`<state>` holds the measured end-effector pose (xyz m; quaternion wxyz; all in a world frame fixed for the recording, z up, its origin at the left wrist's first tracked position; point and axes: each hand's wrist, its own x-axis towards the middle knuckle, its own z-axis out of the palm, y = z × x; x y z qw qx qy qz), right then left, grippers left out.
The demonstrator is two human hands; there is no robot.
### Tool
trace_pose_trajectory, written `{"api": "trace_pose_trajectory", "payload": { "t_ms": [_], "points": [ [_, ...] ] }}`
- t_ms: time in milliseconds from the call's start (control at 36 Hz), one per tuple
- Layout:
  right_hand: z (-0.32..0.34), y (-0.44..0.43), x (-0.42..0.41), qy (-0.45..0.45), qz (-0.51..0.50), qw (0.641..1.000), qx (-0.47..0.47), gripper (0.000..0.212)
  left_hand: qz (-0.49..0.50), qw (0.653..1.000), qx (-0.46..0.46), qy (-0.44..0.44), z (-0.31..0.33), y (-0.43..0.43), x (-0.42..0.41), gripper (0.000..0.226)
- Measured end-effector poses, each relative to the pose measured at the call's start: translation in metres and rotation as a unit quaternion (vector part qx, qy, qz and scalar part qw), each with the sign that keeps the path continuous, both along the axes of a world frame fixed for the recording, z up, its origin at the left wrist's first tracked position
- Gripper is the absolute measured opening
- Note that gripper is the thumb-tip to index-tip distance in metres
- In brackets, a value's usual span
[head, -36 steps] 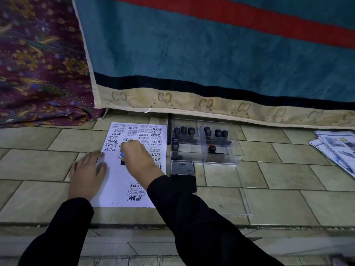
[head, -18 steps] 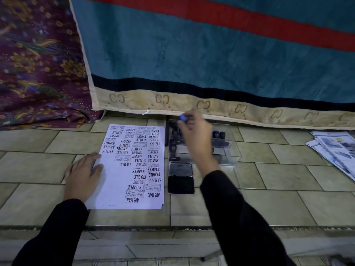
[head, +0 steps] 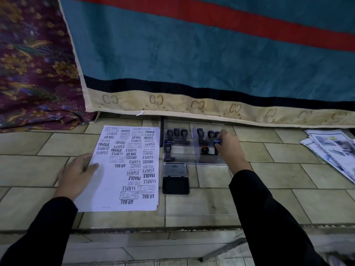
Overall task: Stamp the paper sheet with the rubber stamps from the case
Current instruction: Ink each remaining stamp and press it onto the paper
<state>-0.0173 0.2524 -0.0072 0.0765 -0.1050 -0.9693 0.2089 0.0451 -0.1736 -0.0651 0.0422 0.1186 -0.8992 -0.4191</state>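
Paper sheet (head: 115, 191) lies flat on the tiled floor (head: 288, 179), its upper part and right side crowded with black imprints: SAMPLE, FRAGILE, AIR MAIL, AMENDED, FAX OUT, EXPRESS, some upright and some upside down; the lower left of the sheet is blank. The left hand (head: 76, 173) rests palm down on the sheet's left edge, fingers straight and spread, thumb lying on the paper.

Just beside the sheet's right edge sits the open ink pad (head: 175, 186), its grey lid folded back toward the clear plastic case (head: 192, 162) that stands directly behind it. The case has two compartments. The left one holds three dark-handled stamps (head: 176, 133) in a row at the back and a blue-capped one (head: 167, 148) at the front left. The right one holds more dark stamps (head: 199, 132) at the back and a red-topped stamp (head: 205, 150) nearer the front.

The right hand (head: 229, 148) reaches into the right compartment, fingers curled round a blue-topped stamp (head: 217, 143) at the compartment's right side — whether its base touches the case floor cannot be told. A clear lid (head: 201, 212) lies flat on the tiles in front of the ink pad.

Behind everything hangs a teal blanket (head: 192, 54) with a red stripe and cream border; a floral purple cloth (head: 34, 64) lies to its left; a stack of printed papers (head: 332, 150) sits well apart at the far right.
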Motion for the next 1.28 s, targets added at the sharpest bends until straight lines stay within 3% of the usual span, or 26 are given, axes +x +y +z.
{"api": "trace_pose_trajectory", "payload": {
  "t_ms": [83, 194, 306, 389, 500, 639, 722, 972, 1278],
  "points": [
    [-0.002, -0.002, -0.005, -0.019, 0.004, 1.0, 0.018, 0.011, 0.0, 0.998, -0.058, -0.004, 0.003, 0.005, -0.005, 0.048],
    [-0.003, -0.004, -0.012, -0.064, -0.002, 0.997, 0.046, 0.015, -0.021, 0.985, -0.147, 0.093, 0.005, 0.03, -0.009, 0.037],
    [0.001, -0.007, -0.013, -0.105, 0.017, 0.987, 0.122, 0.023, -0.128, 0.977, -0.132, 0.106, 0.009, 0.068, 0.001, 0.047],
    [0.008, -0.019, -0.01, -0.051, 0.028, 0.987, 0.15, 0.018, -0.201, 0.967, -0.124, 0.093, 0.006, 0.095, 0.013, 0.069],
    [0.018, -0.055, -0.006, 0.012, 0.069, 0.996, 0.053, 0.019, -0.262, 0.953, -0.135, 0.074, -0.003, 0.125, 0.018, 0.097],
    [0.017, -0.1, -0.008, -0.043, 0.152, 0.987, -0.022, 0.019, -0.291, 0.942, -0.158, 0.057, -0.012, 0.151, 0.016, 0.124],
    [0.007, -0.115, -0.013, -0.081, 0.168, 0.983, -0.006, 0.02, -0.285, 0.94, -0.177, 0.065, -0.017, 0.156, 0.016, 0.131],
    [-0.005, -0.124, -0.023, -0.103, 0.15, 0.983, 0.002, 0.019, -0.285, 0.938, -0.176, 0.085, -0.019, 0.156, 0.018, 0.126],
    [0.003, -0.121, -0.021, -0.058, 0.119, 0.979, -0.157, 0.024, -0.281, 0.935, -0.194, 0.094, -0.017, 0.157, 0.018, 0.12]
  ]
}}
